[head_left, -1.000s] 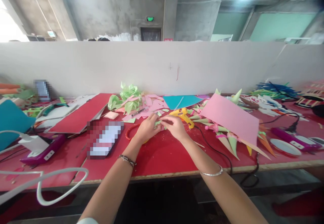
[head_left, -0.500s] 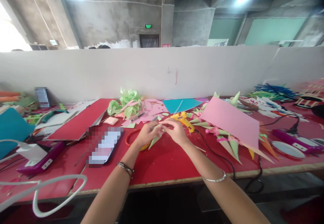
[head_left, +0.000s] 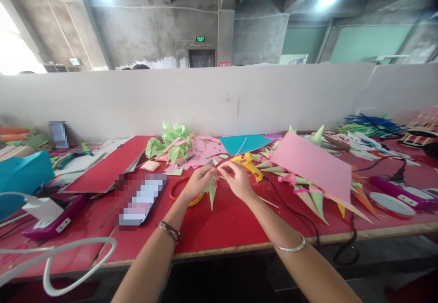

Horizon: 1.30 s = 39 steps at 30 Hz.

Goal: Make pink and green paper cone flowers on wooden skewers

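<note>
Over the middle of the red table, my left hand (head_left: pixel 199 180) is closed around the upper end of a pale green paper cone (head_left: pixel 212 195), whose tip hangs downward. My right hand (head_left: pixel 237 179) is just beside it, thumb and fingertips pinched together close to the cone's top. Whatever lies between those fingertips is too small to make out. Behind my right hand rests a yellow glue gun (head_left: pixel 249 164) with a black cord. Red and yellow rings, perhaps tape rolls or scissor handles (head_left: pixel 195 200), lie partly hidden under my left wrist.
To the left lie a phone (head_left: pixel 142 200), a red sheet (head_left: pixel 109 164) and a purple power strip (head_left: pixel 56 223). Pink paper scraps (head_left: pixel 203 150) and crumpled green paper (head_left: pixel 174 138) sit behind. On the right, a pink sheet (head_left: pixel 313 166) covers part of several paper cones (head_left: pixel 316 198).
The green cone has turned from slanting down-left to pointing nearly straight down. My hands have drawn slightly apart at the fingertips. At the far left, the blue sheet has shifted and looks bent.
</note>
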### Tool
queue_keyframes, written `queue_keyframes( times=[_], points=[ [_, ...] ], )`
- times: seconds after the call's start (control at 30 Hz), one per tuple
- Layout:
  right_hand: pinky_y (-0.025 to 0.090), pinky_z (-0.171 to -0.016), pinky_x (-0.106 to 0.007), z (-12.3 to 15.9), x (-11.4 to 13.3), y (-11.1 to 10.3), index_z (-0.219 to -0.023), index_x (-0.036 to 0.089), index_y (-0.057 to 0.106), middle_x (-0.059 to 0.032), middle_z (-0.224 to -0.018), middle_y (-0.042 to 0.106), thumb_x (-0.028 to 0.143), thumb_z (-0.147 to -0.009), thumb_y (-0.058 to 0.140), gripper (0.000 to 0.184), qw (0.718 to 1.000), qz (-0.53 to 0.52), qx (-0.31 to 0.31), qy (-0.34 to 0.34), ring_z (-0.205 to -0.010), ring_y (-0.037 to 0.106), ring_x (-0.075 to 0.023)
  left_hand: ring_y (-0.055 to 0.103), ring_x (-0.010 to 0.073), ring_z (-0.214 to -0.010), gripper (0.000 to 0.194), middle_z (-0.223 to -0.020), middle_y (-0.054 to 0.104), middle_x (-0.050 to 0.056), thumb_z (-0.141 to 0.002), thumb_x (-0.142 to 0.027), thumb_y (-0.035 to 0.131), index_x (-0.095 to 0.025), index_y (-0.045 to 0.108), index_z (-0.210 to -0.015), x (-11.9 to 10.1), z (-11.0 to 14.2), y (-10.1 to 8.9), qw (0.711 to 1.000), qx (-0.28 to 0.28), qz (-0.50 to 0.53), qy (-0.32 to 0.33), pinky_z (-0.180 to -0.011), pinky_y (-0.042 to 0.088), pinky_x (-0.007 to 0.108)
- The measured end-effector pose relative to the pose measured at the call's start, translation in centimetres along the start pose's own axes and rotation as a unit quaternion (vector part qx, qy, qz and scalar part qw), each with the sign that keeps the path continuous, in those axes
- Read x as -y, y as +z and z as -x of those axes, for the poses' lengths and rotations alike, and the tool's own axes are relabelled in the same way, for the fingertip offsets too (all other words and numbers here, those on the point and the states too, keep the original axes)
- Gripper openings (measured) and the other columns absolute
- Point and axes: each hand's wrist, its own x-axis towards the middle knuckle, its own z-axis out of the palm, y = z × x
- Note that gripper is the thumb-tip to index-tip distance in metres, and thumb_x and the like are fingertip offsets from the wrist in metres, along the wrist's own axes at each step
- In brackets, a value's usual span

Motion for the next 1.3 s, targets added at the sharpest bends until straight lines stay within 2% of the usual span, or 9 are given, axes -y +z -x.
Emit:
queue_keyframes(
  times=[0.13,0.23,0.37,0.47,0.6,0.73,0.97,1.13,1.3],
  points=[
    [0.041,-0.054,-0.023,-0.1,-0.6,-0.1,-0.072,0.020,0.052,0.0010,-0.061,0.053,0.035,-0.079,0.047,0.017,0.997,-0.013,-0.063,0.031,-0.056,0.051,-0.0126,0.055,0.0108,-0.057,0.022,-0.063,0.056,-0.001,-0.082,-0.029,0.035,-0.016,0.048,-0.069,0.3,-0.1,-0.9,0.984,-0.126,-0.122,0.013,-0.057,0.043,0.021],
    [0.043,-0.056,-0.024,-0.1,-1.2,0.0,-0.074,0.020,0.054,0.0001,-0.065,0.056,0.034,-0.077,0.050,0.014,0.996,-0.024,-0.073,0.042,-0.059,0.053,-0.0130,0.057,0.0143,-0.070,0.019,-0.078,0.059,0.003,-0.081,-0.026,0.039,-0.017,0.053,-0.073,0.4,0.1,-1.7,0.933,-0.179,-0.313,-0.005,-0.062,0.042,0.023],
    [0.048,-0.064,-0.027,-0.1,-1.3,0.1,-0.086,0.019,0.058,-0.0039,-0.077,0.063,0.032,-0.078,0.048,0.018,0.994,-0.063,-0.058,0.069,-0.068,0.060,-0.0148,0.053,0.0224,-0.091,0.016,-0.094,0.058,0.009,-0.079,-0.024,0.046,-0.017,0.061,-0.076,0.8,0.5,-1.9,0.824,-0.122,-0.553,-0.025,-0.070,0.040,0.029],
    [0.050,-0.065,-0.028,-0.2,-1.1,0.1,-0.087,0.018,0.058,-0.0054,-0.078,0.064,0.034,-0.078,0.047,0.021,0.987,-0.114,-0.063,0.098,-0.070,0.063,-0.0159,0.049,0.0253,-0.096,0.017,-0.094,0.057,0.010,-0.080,-0.026,0.047,-0.018,0.063,-0.079,1.1,0.6,-1.7,0.794,-0.078,-0.602,-0.029,-0.073,0.040,0.032],
    [0.050,-0.058,-0.027,-0.2,-1.1,0.1,-0.077,0.018,0.054,-0.0032,-0.068,0.063,0.034,-0.073,0.055,0.017,0.979,-0.148,-0.058,0.125,-0.062,0.063,-0.0157,0.050,0.0250,-0.092,0.028,-0.091,0.058,0.010,-0.083,-0.037,0.042,-0.019,0.063,-0.086,1.2,0.5,-1.3,0.809,-0.061,-0.584,-0.010,-0.075,0.039,0.035],
    [0.049,-0.060,-0.026,-0.3,-1.5,0.2,-0.072,0.019,0.050,0.0003,-0.066,0.059,0.031,-0.070,0.059,0.015,0.983,-0.135,-0.076,0.098,-0.060,0.060,-0.0136,0.047,0.0224,-0.095,0.034,-0.099,0.055,0.008,-0.086,-0.040,0.034,-0.020,0.055,-0.105,0.8,0.5,-0.7,0.843,-0.072,-0.531,0.052,-0.080,0.037,0.035],
    [0.048,-0.059,-0.026,-0.3,-1.2,0.1,-0.076,0.019,0.053,-0.0011,-0.067,0.060,0.035,-0.077,0.050,0.016,0.984,-0.129,-0.059,0.105,-0.059,0.058,-0.0129,0.049,0.0253,-0.091,0.042,-0.090,0.057,0.009,-0.075,-0.051,0.047,-0.017,0.057,-0.098,0.8,0.5,0.8,0.855,0.058,-0.502,0.117,-0.081,0.038,0.039],
    [0.045,-0.060,-0.025,-0.4,-1.5,0.0,-0.075,0.020,0.051,0.0003,-0.068,0.055,0.030,-0.070,0.058,0.013,0.988,-0.086,-0.093,0.087,-0.062,0.055,-0.0126,0.048,0.0267,-0.098,0.055,-0.105,0.049,0.013,-0.069,-0.045,0.057,-0.013,0.047,-0.113,1.8,0.4,0.9,0.878,0.021,-0.468,0.100,-0.085,0.040,0.039],
    [0.045,-0.059,-0.026,-0.5,-1.3,-0.3,-0.078,0.019,0.054,-0.0004,-0.065,0.056,0.034,-0.078,0.047,0.017,0.985,-0.113,-0.082,0.099,-0.058,0.054,-0.0123,0.047,0.0257,-0.106,0.064,-0.117,0.043,0.015,-0.069,-0.029,0.059,-0.014,0.033,-0.125,2.1,0.4,0.7,0.898,-0.016,-0.437,0.050,-0.087,0.040,0.037]
  ],
)
